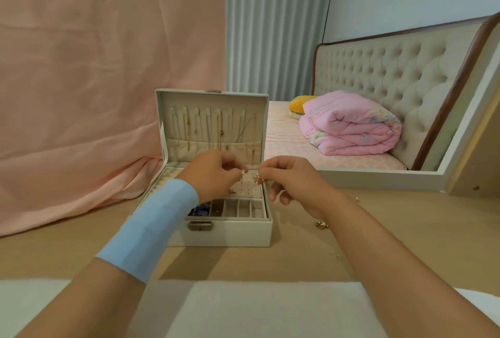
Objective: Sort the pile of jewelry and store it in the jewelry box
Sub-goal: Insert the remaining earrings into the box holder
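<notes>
Earrings: pearl studs (244,171), tiny, light, slippery (best pinched at the bead), above the perforated panel (249,188).
Grips: left hand (216,172) and right hand (286,180) each pinch one.
Box: jewelry box (230,233), open, mid-desk (392,234).
Leftovers: loose pieces (322,224) toward the right edge.

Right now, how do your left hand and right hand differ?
The left hand has a blue band on its wrist; the right hand has a bare wrist. The left hand is over the jewelry box; the right hand is at its right edge. Both pinch a small pearl piece.
</notes>
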Demonstrator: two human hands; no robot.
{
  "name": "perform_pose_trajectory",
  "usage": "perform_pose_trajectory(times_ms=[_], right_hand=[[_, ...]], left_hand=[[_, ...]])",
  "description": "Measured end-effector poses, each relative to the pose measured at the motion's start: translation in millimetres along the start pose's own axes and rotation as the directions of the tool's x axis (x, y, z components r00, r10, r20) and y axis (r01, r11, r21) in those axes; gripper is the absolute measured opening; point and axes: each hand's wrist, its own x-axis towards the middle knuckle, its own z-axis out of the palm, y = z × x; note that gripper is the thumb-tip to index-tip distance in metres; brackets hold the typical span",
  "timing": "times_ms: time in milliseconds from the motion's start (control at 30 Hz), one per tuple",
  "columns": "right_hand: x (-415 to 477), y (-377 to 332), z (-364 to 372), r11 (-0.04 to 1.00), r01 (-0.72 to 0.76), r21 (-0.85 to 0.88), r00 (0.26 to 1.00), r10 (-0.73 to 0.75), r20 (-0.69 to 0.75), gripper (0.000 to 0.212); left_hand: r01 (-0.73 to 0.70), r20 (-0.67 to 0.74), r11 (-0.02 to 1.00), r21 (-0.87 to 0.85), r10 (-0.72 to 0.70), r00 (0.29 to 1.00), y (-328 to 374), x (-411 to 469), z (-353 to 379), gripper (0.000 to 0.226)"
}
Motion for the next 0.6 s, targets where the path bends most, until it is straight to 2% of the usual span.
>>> perform_pose_trajectory(times_ms=[200,400,600], right_hand=[[-1.1,-3.0,21.6,0.998,0.018,0.067,0.999,-0.020,0.026,0.019],[12.9,-13.8,34.3,0.998,0.032,0.047,0.999,-0.031,-0.024,0.014],[37.8,-33.6,54.9,0.997,0.028,0.072,0.999,-0.030,0.026,0.018]], left_hand=[[0.035,-0.039,0.984,-0.174,-0.042,0.998,-17.7,-2.2,-26.0,0.016],[0.015,-0.099,0.961,-0.275,-0.043,0.994,-31.9,1.9,-43.3,0.007],[0.010,-0.144,0.920,-0.393,-0.073,0.987,-46.5,5.9,-52.5,0.007]])
